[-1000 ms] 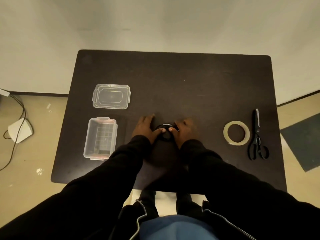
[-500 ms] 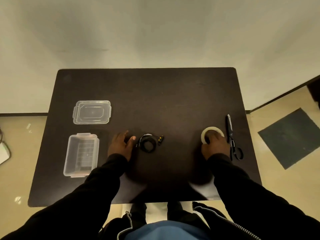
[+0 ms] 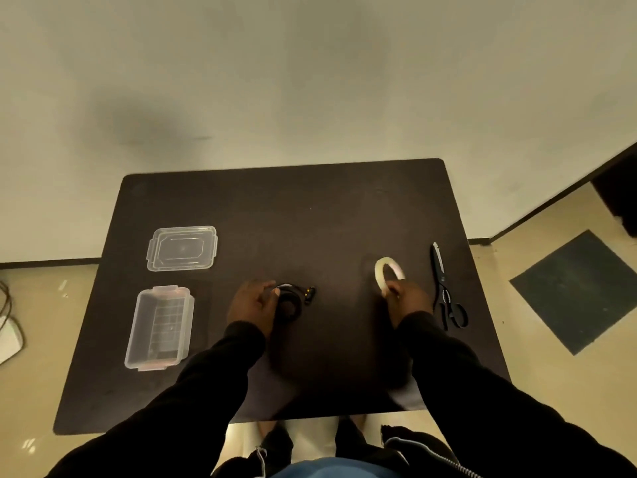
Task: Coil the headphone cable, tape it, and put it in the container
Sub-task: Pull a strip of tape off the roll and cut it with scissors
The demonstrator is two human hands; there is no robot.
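The black headphone cable [image 3: 291, 303] lies coiled on the dark table [image 3: 310, 219], its plug end sticking out to the right. My left hand [image 3: 253, 305] rests against the coil's left side and pins it with the thumb. To the right, my right hand [image 3: 408, 300] grips the roll of clear tape [image 3: 387, 272] and holds it tilted up on edge above the table. The clear open container [image 3: 158, 327] stands at the table's left.
The container's clear lid [image 3: 182, 248] lies behind the container. Black scissors [image 3: 446, 291] lie at the right of my right hand. A dark floor mat [image 3: 579, 288] is beyond the table's right edge; a white device with cables [image 3: 8, 336] sits on the floor left.
My right hand left the coil, reached right to the tape roll and lifted it up on edge. My left hand stayed on the coil. The view shifted.
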